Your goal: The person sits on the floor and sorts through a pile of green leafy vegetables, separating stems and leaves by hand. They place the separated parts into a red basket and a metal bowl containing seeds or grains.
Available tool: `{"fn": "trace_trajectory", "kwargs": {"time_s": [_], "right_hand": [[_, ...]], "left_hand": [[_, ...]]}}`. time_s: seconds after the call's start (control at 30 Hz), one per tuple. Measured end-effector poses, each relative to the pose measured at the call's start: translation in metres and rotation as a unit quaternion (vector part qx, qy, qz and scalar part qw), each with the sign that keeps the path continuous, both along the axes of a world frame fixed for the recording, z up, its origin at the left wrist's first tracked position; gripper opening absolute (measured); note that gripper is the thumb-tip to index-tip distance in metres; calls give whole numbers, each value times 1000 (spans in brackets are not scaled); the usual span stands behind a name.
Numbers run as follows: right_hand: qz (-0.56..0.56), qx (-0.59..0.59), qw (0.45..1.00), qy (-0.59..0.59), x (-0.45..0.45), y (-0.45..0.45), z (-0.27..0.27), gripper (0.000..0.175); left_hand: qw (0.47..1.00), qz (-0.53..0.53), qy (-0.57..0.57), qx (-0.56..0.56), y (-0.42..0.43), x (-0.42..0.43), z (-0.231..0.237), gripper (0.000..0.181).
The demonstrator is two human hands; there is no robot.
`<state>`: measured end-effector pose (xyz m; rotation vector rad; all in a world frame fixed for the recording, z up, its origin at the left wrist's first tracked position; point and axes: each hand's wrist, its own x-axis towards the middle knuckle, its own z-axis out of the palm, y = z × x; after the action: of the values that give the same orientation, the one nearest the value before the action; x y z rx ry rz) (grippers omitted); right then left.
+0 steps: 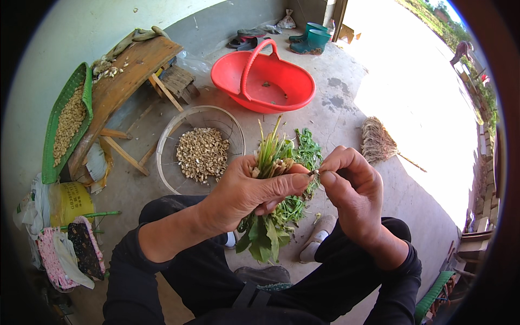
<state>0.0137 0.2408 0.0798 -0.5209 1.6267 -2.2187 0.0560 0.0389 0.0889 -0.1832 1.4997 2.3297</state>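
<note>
My left hand (252, 191) is closed around a bunch of leafy greens (264, 239), its pale cut stems pointing up and its leaves hanging below. Thumb and forefinger of my right hand (353, 191) are pinched together beside the left thumb tip. A small dark bit (313, 173), too small to name, sits between the fingertips of both hands. Beyond and below the hands, more loose greens (307, 146) lie on the concrete floor, partly hidden by the hands and the bunch.
A red plastic basket (227, 73) and a round basket (160, 150) holding shelled-looking pieces stand ahead. At left are a wooden bench (138, 61) and a green woven tray (49, 142) of beans or nuts. A broom head (378, 140) lies right. Rubber boots (317, 42) stand behind; a person (461, 52) bends outdoors.
</note>
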Motion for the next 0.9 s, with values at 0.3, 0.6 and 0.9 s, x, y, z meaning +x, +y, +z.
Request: {"fn": "trace_trajectory", "kwargs": {"time_s": [0.3, 0.6, 0.9], "right_hand": [[-3, -1, 994, 108, -3, -4, -8, 7], [-3, 10, 992, 129, -2, -3, -7, 6], [10, 26, 992, 122, -2, -1, -5, 7]], "left_hand": [[1000, 0, 9, 2, 0, 0, -1, 18], [1000, -2, 9, -8, 1, 1, 1, 16], [999, -5, 10, -35, 4, 2, 5, 19]]}}
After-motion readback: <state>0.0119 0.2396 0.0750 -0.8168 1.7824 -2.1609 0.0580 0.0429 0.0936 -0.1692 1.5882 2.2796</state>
